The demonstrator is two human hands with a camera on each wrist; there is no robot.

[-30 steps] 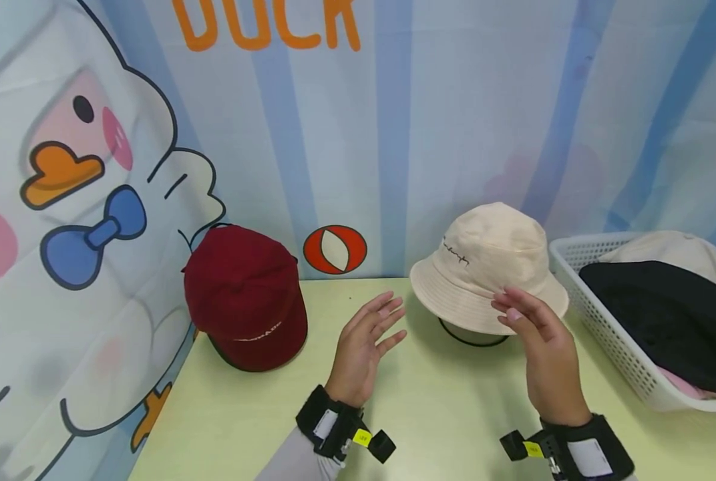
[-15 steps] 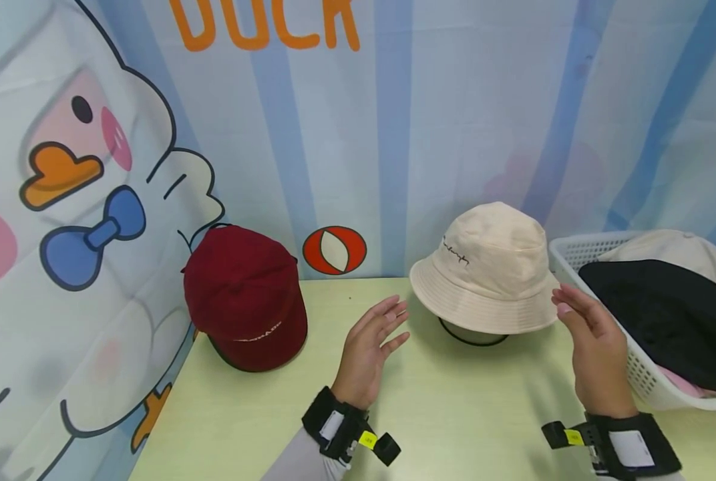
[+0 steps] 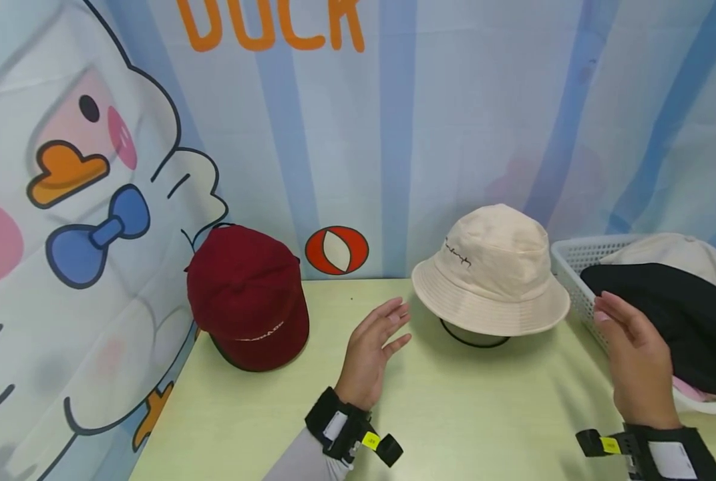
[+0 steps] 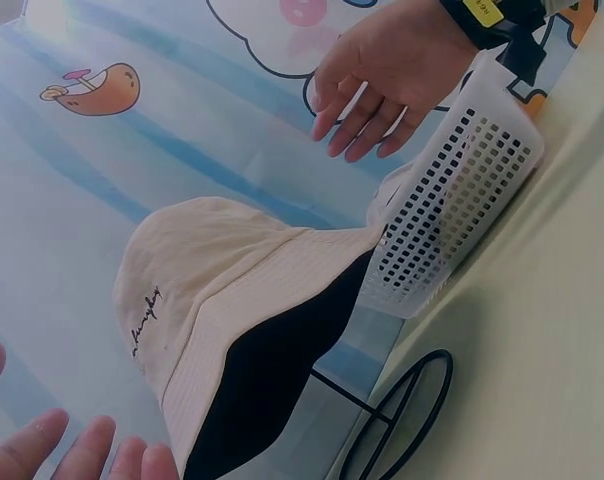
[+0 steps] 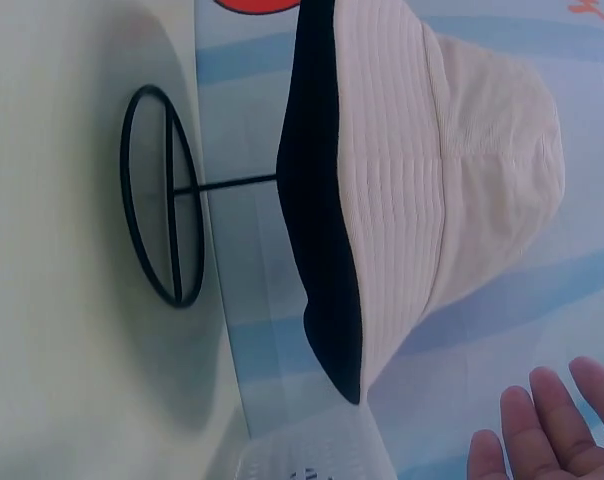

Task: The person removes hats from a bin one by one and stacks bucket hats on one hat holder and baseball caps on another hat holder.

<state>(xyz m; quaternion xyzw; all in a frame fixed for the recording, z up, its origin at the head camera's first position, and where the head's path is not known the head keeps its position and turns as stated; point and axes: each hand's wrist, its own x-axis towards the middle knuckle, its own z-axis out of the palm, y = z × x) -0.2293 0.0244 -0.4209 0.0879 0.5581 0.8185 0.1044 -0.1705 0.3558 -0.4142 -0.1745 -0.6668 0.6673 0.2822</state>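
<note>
At frame centre the left hand (image 3: 371, 351) and right hand (image 3: 634, 357), both open and empty, flank the cream bucket hat (image 3: 491, 270).

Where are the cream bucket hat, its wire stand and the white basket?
cream bucket hat (image 3: 490, 267), head view, front of the crown
wire stand (image 5: 167, 195), right wrist view, ring base
white basket (image 4: 452, 200), left wrist view, perforated side wall

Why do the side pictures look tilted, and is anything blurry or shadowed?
The two wrist views are turned sideways, so the cream bucket hat and its wire stand lie on their side. The stand throws a soft shadow there. In the left wrist view the left hand's fingertips are blurred. The head view is sharp and evenly lit.
</note>
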